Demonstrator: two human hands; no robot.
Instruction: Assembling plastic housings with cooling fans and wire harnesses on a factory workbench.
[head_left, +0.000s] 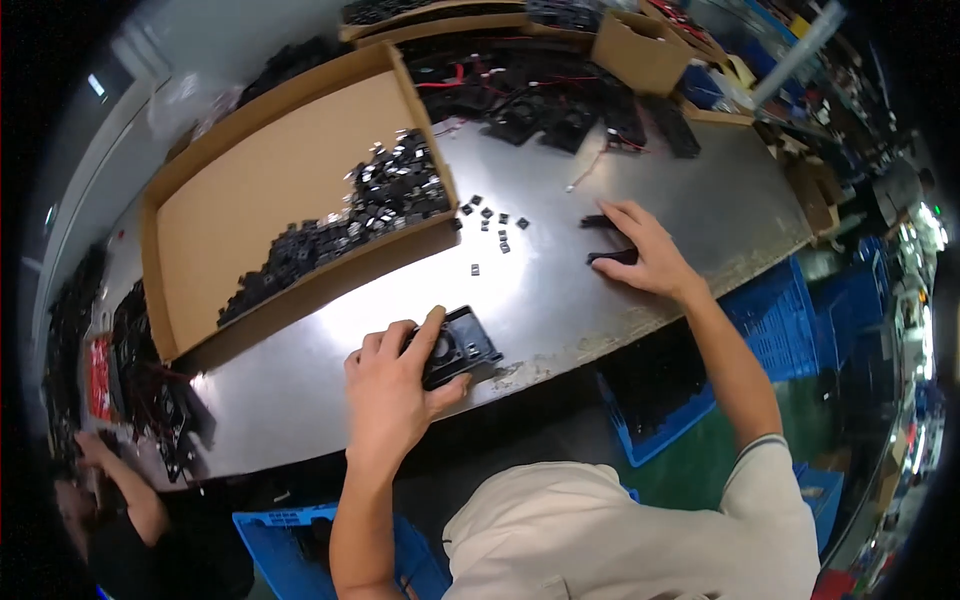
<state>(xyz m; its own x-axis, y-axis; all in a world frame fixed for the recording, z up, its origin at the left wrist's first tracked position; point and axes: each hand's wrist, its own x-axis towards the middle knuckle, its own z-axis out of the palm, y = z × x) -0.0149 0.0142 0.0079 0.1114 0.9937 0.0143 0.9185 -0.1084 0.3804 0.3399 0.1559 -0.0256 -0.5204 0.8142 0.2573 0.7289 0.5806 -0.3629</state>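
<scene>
My left hand (395,372) is closed around a black rectangular plastic housing (468,338) at the table's front edge. A round dark part shows in the housing beside my fingers. Further right, my right hand (645,250) is closed on a black two-pronged piece (610,258), just over the metal tabletop. Its two dark ends point left, one by the fingertips and one by the thumb; its exact kind I cannot make out. Between the hands and the box lie several small black square pieces (486,213), loose on the metal.
A shallow cardboard box (300,285) holds a heap of small black and shiny parts (390,190). Black parts with red wires (540,115) lie along the back. Blue crates (765,315) stand below the front edge. Another person's hand (95,450) is at far left.
</scene>
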